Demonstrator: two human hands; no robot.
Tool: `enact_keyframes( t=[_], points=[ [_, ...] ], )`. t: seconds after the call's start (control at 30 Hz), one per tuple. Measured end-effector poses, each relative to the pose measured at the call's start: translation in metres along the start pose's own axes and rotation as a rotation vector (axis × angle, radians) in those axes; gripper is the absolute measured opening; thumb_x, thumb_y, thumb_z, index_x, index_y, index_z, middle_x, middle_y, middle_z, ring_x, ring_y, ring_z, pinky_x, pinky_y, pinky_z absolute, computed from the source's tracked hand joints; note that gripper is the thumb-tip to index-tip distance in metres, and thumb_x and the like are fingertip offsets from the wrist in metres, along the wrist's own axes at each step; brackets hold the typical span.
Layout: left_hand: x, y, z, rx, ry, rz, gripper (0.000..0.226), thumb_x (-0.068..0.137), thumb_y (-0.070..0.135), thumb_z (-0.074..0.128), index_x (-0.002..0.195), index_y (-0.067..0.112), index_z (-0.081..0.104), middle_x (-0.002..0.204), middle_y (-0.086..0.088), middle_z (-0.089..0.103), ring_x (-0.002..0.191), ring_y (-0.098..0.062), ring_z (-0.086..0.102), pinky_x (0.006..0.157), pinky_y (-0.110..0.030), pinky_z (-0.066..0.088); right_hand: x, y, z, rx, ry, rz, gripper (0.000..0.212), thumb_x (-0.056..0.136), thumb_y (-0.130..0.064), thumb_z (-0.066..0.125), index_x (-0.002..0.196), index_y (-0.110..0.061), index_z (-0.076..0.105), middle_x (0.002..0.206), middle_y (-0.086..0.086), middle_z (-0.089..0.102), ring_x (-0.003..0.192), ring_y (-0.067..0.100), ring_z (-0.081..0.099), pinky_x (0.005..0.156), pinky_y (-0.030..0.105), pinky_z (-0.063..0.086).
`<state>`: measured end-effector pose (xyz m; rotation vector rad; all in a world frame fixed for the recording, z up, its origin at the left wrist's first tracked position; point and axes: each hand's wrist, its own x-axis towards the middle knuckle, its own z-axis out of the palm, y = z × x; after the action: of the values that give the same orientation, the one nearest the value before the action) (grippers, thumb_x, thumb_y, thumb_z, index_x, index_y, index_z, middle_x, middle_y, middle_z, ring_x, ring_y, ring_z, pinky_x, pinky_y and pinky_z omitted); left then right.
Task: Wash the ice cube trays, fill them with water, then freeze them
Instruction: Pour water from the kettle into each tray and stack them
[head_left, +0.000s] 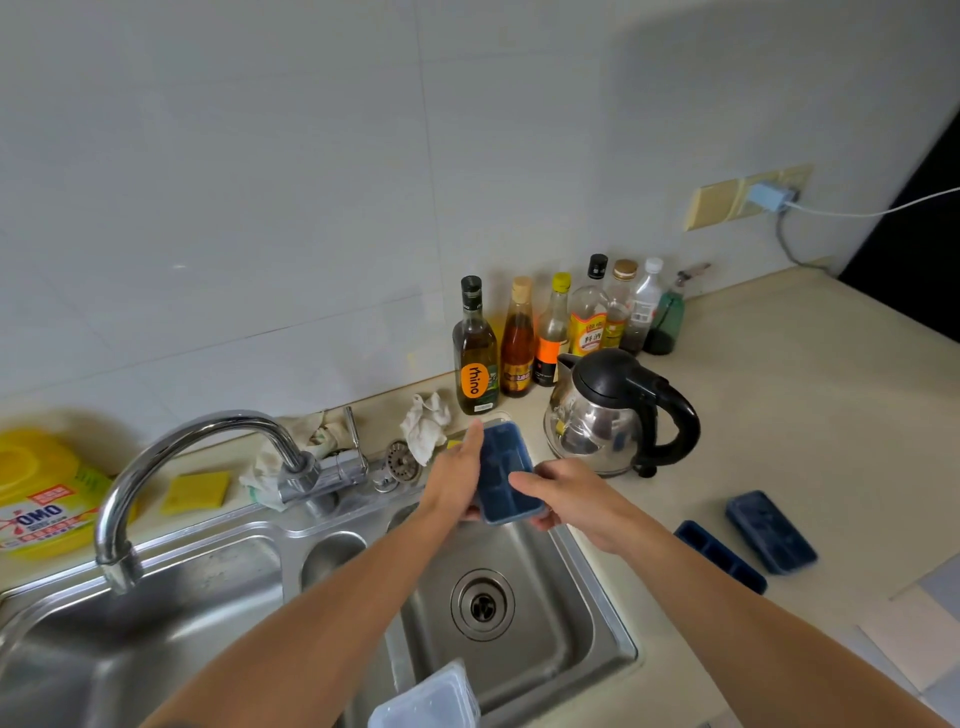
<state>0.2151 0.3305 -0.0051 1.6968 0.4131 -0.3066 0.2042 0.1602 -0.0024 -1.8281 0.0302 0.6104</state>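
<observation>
The steel double sink (563, 618) fills the lower view, and the tap (171, 447) curves out over its left basin with no water visibly running. On the counter to the right, well apart from the sink, lie 2 more blue trays (771, 530), side by side, and a clear lid (431, 696) rests on the sink's near rim. The blue ice cube tray (506, 467) in hand is held above the far edge of the right basin, cells facing up and slightly tilted. The left hand (452, 478) grips its left edge with the index finger stretched along the side; the right hand (566, 499) grips the near right corner, thumb on top and fingers curled beneath. This looks like the washing of 1 tray, with 2 waiting. To do it well, the tray probably has to go under the spout in the left basin, held with both hands so it does not flex, each cell rinsed and then tipped out fully.
</observation>
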Motion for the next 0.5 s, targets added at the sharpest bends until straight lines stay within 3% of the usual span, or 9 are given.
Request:
enact_keyframes(
  t=[0.17,0.3,0.4,0.5],
  points=[
    [0.01,-0.007,-0.005,0.075,0.071,0.066,0.054,0.103,0.056,0.036,0.109,0.01,0.062,0.099,-0.014,0.072,0.088,-0.027,0.072,0.078,-0.046,0.063,-0.008,0.0,0.004,0.0,-0.064,0.039,0.031,0.099,-0.043,0.063,0.108,-0.014,0.069,0.1,0.009,0.074,0.076,0.012,0.071,0.067,0.025,0.058],
    [0.013,-0.012,-0.002,0.057,0.142,0.014,0.055,0.104,0.055,0.035,0.108,0.007,0.062,0.1,-0.015,0.071,0.087,-0.029,0.072,0.074,-0.047,0.063,-0.011,-0.001,0.004,0.008,-0.068,0.027,0.022,0.1,-0.031,0.063,0.105,-0.01,0.069,0.082,0.003,0.075,0.068,0.009,0.069,0.065,0.024,0.058],
    [0.012,-0.011,0.009,0.025,0.139,-0.007,0.049,0.104,0.054,0.036,0.101,0.011,0.06,0.1,-0.016,0.071,0.09,-0.031,0.072,0.077,-0.053,0.062,-0.014,0.001,-0.005,0.016,-0.065,0.033,0.022,0.1,-0.027,0.063,0.105,-0.006,0.068,0.081,0.005,0.074,0.068,0.01,0.069,0.066,0.022,0.056],
    [0.011,-0.008,0.027,0.05,0.151,-0.024,0.05,0.105,0.053,0.036,0.106,0.01,0.061,0.1,-0.015,0.071,0.087,-0.028,0.071,0.072,-0.044,0.064,-0.02,0.008,-0.023,0.026,-0.074,0.05,0.023,0.1,-0.029,0.064,0.107,-0.008,0.068,0.088,0.007,0.075,0.072,0.011,0.07,0.067,0.023,0.057]
  ],
)
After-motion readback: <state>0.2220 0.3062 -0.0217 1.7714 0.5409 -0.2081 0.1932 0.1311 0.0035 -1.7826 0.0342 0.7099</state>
